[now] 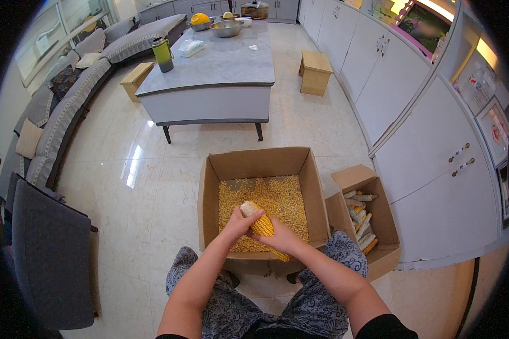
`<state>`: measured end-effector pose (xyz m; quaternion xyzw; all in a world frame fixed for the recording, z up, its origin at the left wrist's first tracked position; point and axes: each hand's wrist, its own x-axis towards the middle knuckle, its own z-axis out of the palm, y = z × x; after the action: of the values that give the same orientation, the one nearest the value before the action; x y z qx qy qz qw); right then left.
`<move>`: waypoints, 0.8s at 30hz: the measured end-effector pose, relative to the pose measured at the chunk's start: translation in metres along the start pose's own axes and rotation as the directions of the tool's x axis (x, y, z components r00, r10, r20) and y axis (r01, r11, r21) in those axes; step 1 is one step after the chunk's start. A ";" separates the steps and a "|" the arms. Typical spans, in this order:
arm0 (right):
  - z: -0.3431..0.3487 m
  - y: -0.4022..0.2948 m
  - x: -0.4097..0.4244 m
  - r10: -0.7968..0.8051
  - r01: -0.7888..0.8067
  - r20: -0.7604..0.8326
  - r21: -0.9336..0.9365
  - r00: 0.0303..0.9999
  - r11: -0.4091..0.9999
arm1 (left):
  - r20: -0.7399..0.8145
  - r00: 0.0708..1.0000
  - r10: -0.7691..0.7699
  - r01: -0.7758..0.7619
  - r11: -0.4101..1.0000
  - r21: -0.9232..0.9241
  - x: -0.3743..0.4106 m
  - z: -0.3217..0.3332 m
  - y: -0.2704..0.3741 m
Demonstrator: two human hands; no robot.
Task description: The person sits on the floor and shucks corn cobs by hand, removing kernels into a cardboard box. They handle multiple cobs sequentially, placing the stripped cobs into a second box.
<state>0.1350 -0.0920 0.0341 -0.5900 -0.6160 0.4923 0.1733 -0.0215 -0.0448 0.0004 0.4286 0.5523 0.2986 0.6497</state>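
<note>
Both my hands grip one ear of dried corn (262,226), tilted over a large open cardboard box (258,164). My left hand (238,223) is around its upper part, where the bare whitish cob shows at the tip. Lower down, my right hand (282,235) holds the section still covered in yellow kernels. Loose corn kernels (280,195) cover most of the box floor, and some bare cardboard shows through at the far side. My palms and some of my fingertips are hidden from the camera.
A smaller cardboard box (386,212) at the right holds several corn cobs (364,226), mostly stripped. Ahead stands a marble-topped table (229,59) with a green bottle (163,55) and metal bowls (226,29). Wooden stools (316,72), white cabinets (428,169) and a grey chair (53,254) stand around.
</note>
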 end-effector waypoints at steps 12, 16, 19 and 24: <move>-0.002 -0.004 -0.004 0.001 -0.010 -0.033 -0.281 0.999 0.960 | -0.040 0.997 -0.062 0.067 0.988 0.138 -0.007 0.006 0.012; -0.001 -0.002 -0.005 -0.003 -0.009 -0.041 -0.297 0.999 0.955 | -0.049 0.998 -0.043 0.046 0.997 0.054 -0.007 0.007 0.011; -0.002 -0.001 -0.005 -0.013 -0.001 -0.043 -0.309 0.999 0.951 | -0.011 0.999 -0.041 0.041 0.999 0.031 -0.009 0.005 0.015; -0.001 0.001 -0.004 -0.039 0.016 -0.060 -0.348 0.997 0.937 | -0.038 0.999 0.018 -0.014 0.996 0.089 -0.010 0.008 0.010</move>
<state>0.1371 -0.0958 0.0351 -0.6185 -0.6954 0.3537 0.0936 -0.0154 -0.0506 0.0137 0.4557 0.5741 0.2871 0.6167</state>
